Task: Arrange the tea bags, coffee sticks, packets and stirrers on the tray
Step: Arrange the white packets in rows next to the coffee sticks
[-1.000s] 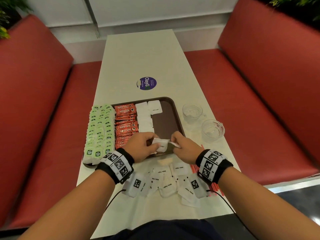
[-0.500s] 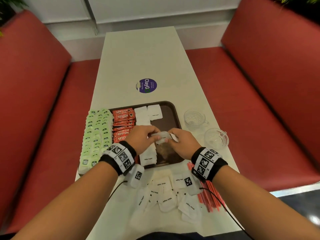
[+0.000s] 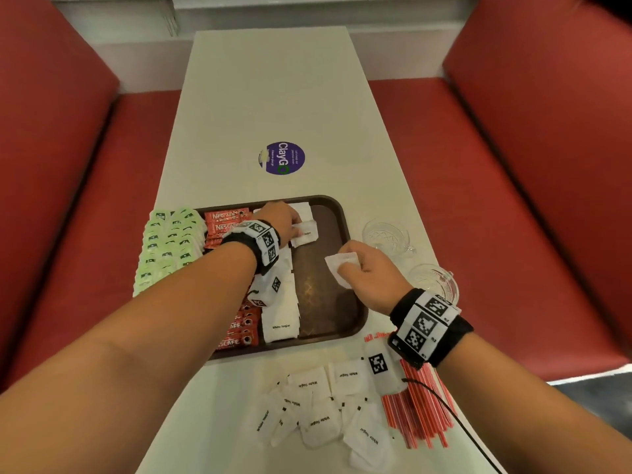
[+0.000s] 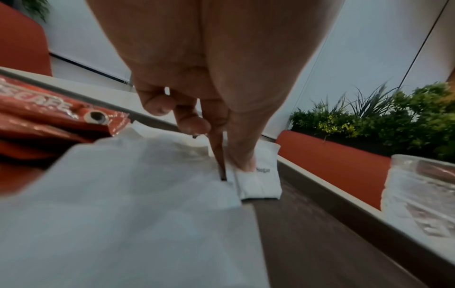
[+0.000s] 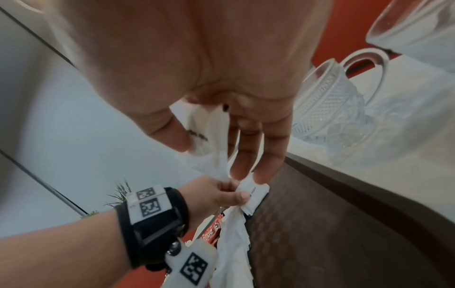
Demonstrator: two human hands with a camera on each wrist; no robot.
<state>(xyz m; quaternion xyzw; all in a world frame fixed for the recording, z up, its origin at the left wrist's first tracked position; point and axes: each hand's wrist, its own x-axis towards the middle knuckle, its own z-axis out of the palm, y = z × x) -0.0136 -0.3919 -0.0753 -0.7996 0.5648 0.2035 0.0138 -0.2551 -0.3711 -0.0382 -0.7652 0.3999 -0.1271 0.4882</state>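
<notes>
Head view shows us seated at a long white bench (image 3: 273, 97) with a brown tray (image 3: 337, 213) at its near half. Our left hand (image 3: 278, 217) reaches to the far end of the tray, its thumb and fingers curled down on a white sugar packet (image 3: 304, 232) that lies on the tray floor just right of the column of white sugar packets (image 3: 280, 323). From the left wrist view, the thumb tip presses that packet's near edge while the other fingers (image 4: 157, 103) curl above it. Our right hand (image 3: 367, 268) hovers over the right side of the tray, pinching a second sugar packet (image 3: 340, 265) between thumb and fingers; the right wrist view shows the packet (image 5: 209, 136) hanging down between them.

Left of the white column sit the red coffee sticks (image 3: 225, 222), and left of those the green tea bags (image 3: 167, 248), which overhang the tray's left rim. Loose sugar packets (image 3: 318, 408) lie scattered on the bench near us, with red stirrers (image 3: 417, 412) just right of them. Two glass cups (image 3: 386, 236) stand on the bench right of the tray. A purple sticker (image 3: 282, 159) marks the bench beyond it.
</notes>
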